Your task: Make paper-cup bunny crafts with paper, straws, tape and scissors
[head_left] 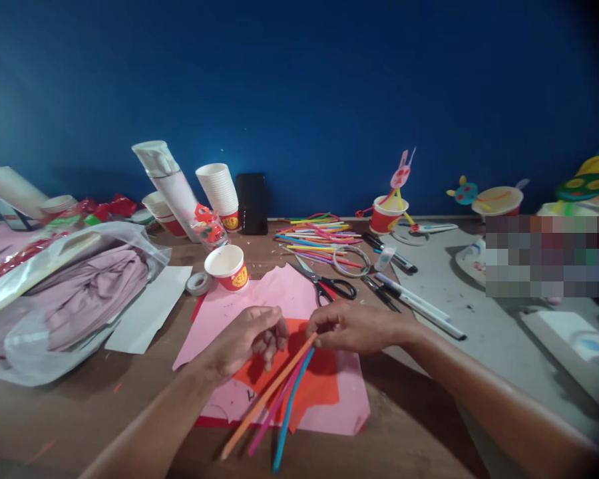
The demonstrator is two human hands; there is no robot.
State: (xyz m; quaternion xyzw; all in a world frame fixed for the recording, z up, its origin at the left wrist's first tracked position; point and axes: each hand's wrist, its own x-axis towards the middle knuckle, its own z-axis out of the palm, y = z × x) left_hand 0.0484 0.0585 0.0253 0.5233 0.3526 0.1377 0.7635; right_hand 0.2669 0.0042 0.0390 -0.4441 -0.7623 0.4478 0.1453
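My right hand [347, 326] pinches the upper ends of three pipe cleaners, an orange one [269, 397], a magenta one [276, 407] and a blue one [290, 402]. Their lower ends fan out toward the table's near edge. Close by on the left, my left hand [259, 336] has loosely curled fingers, apart, with nothing visible in them. Beneath both hands lies a sheet of orange paper [324, 382] on pink paper [274, 286]. Black-handled scissors [324, 283] lie just beyond my right hand. A red and white paper cup [227, 267] stands beyond my left hand.
Loose pipe cleaners [319, 239] are piled at the back. A tape roll [198, 284], tumbler [172, 186] and cup stack [218, 193] stand left of them. Pens [424, 306] lie to the right, below a rabbit-headed cup figure [389, 213]. A plastic bag with cloth [94, 286] fills the left.
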